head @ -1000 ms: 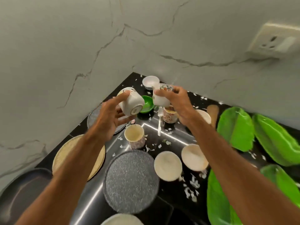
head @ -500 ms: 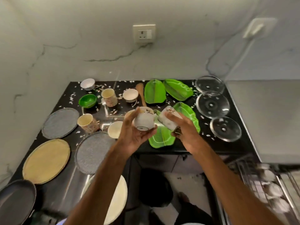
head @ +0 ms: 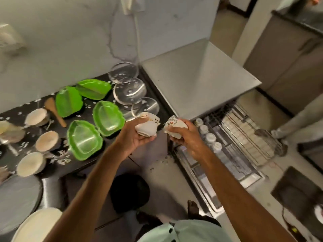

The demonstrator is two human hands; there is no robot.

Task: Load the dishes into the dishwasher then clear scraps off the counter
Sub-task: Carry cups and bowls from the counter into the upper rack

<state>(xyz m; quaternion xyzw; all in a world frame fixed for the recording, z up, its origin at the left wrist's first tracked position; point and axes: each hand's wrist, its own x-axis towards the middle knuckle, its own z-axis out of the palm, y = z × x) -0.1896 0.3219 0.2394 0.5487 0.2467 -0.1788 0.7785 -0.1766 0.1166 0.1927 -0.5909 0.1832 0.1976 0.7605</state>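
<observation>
white cup [head: 146, 128] tilted, held | floral cup [head: 175, 124] tilted, held beside it

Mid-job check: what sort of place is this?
Probably a home kitchen: a black counter littered with scraps and green plates, a dishwasher rack pulled out beside it, and the left hand and right hand holding the left cup and right cup.

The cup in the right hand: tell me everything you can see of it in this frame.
The cup is small, white and glossy, ceramic by its look, with a red floral print on its side. It is tilted in mid-air, held by the right hand, fingers curled round it. It hangs beside the pulled-out dishwasher rack, close to but apart from the other cup. No handle shows.
</observation>
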